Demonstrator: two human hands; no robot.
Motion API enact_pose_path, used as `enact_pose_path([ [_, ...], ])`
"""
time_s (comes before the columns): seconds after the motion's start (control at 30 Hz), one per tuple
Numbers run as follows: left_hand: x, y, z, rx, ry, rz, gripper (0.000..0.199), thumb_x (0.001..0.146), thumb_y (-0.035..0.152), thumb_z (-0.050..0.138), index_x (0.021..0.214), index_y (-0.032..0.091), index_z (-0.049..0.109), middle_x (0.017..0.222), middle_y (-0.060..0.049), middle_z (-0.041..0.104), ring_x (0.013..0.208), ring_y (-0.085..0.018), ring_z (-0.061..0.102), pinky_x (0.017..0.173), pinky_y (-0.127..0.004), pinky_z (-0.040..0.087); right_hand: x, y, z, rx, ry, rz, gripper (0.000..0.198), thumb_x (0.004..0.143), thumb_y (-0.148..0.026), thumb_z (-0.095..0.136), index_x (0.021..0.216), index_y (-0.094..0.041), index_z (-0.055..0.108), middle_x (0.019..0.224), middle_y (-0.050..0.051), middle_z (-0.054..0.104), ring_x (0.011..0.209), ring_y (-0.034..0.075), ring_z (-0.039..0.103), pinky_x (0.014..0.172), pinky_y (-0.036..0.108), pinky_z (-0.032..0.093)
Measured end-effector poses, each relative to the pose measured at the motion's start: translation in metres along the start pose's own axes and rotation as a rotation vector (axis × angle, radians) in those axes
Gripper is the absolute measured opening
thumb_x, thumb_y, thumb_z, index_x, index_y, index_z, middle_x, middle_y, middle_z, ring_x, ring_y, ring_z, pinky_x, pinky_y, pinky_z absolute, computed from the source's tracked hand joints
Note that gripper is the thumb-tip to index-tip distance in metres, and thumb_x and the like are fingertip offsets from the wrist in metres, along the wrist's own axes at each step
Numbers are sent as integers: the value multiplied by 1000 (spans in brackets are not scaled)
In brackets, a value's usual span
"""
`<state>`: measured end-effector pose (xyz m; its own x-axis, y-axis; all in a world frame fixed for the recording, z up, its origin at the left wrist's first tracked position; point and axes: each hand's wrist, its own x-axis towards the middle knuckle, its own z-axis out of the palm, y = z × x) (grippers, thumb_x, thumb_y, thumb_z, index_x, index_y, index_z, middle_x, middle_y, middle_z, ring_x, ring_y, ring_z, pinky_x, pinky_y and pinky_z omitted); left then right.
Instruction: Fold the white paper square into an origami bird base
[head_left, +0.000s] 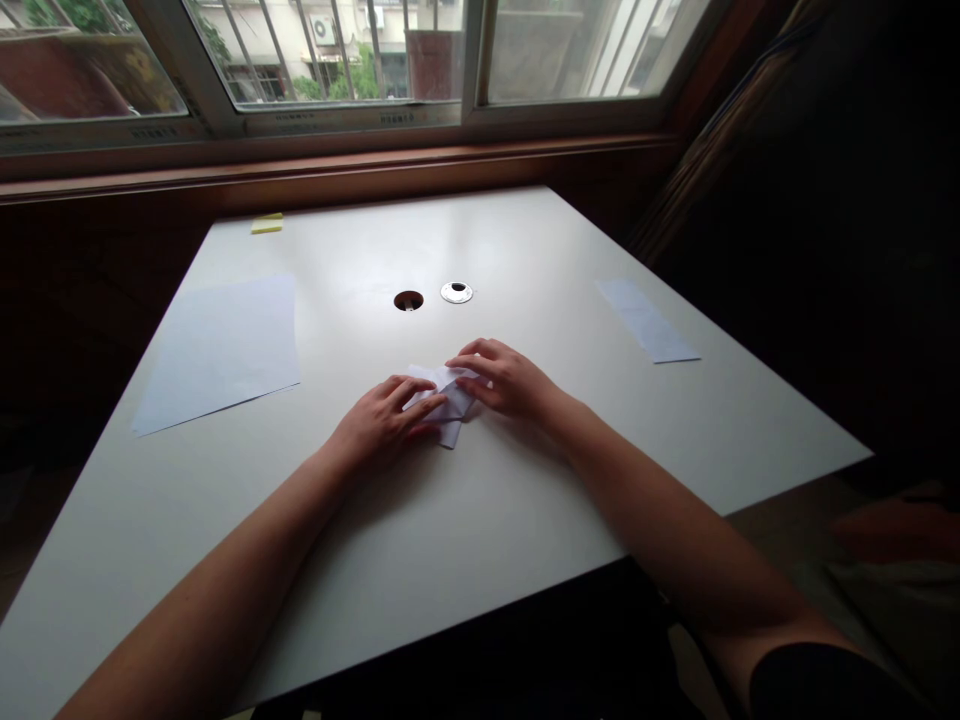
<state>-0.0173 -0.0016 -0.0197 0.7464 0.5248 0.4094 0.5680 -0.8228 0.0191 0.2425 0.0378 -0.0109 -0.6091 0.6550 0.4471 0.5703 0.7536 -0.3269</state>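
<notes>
Near the middle of the white table lies a small piece of folded white paper [452,402], with several creased layers and a narrow flap pointing toward me. My left hand [386,415] grips its left side, fingers bent over the top. On the far right side, my right hand [499,375] has its thumb and fingers closed on the paper's edge. Both hands rest low, close to the tabletop. The paper's outer edges are partly hidden under my fingers.
Large white sheets [225,345] lie on the table's left. A folded paper strip [649,320] is at the right. Beyond my hands are a round cable hole [409,301] and its loose cover [457,292]. Yellow sticky notes [267,224] sit at the far left edge, below the window.
</notes>
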Motion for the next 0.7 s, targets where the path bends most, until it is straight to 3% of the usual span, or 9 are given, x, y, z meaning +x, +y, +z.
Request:
enact_pose_path([
  [0.37,-3,-1,-6,57,40,5,31,97,20,51,126,24,59,122,-8,66,103,-21,65,77,-32,58,-1,1,-2,197,67,100,28,95,-26,57,121,-26,65,113,7,63,92,18,63,79,34,55],
  [0.57,-3,-5,-5,-98,195,-144,24,96,19,54,118,25,63,115,-4,70,97,-17,68,80,-28,56,1,-6,-14,23,173,-48,24,94,-33,62,117,-30,68,120,5,66,114,25,56,99,46,48],
  [0.7,-2,-9,-5,-213,281,-221,20,97,19,54,114,23,64,113,-6,71,102,-17,67,91,-33,55,2,-12,-22,-80,202,-159,27,87,-43,70,112,-33,70,126,1,66,128,28,49,111,52,38],
])
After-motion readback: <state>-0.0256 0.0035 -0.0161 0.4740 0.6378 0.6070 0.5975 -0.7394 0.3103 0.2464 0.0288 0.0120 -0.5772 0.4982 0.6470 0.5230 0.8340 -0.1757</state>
